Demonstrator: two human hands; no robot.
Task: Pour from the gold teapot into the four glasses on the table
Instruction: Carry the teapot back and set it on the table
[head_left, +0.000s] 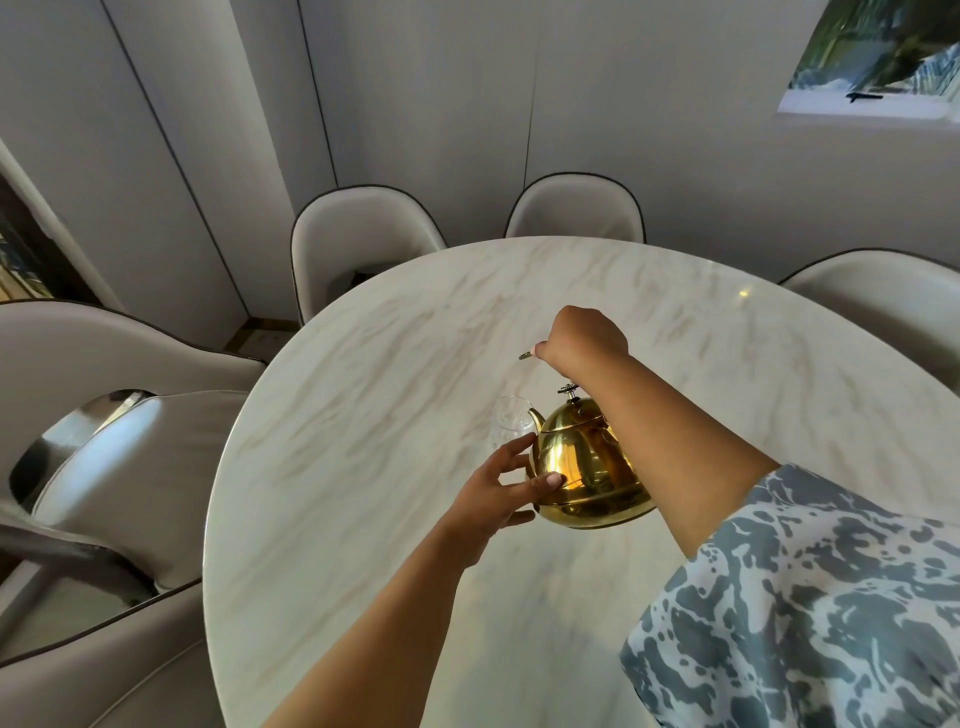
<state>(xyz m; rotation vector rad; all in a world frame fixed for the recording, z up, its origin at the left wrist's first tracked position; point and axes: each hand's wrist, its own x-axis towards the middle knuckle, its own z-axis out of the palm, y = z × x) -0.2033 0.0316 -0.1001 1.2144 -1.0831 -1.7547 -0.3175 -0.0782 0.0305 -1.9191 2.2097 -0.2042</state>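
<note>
The gold teapot (584, 467) hangs above the marble table (363, 395), lifted by its top handle, which is in my right hand (584, 338). Its spout tips left over the rim of a clear glass (511, 422) standing on the table. My left hand (498, 488) has its fingers spread, the thumb pressed on the pot's left side and the fingertips near the foot of the glass. My right forearm crosses over the pot's lid. Only this one glass shows; no stream of liquid is visible.
Pale padded chairs ring the round table: two at the far edge (358, 239), one at the right (883, 296), and larger ones at the left (130, 441). A patterned blue-grey sleeve (810, 613) fills the lower right.
</note>
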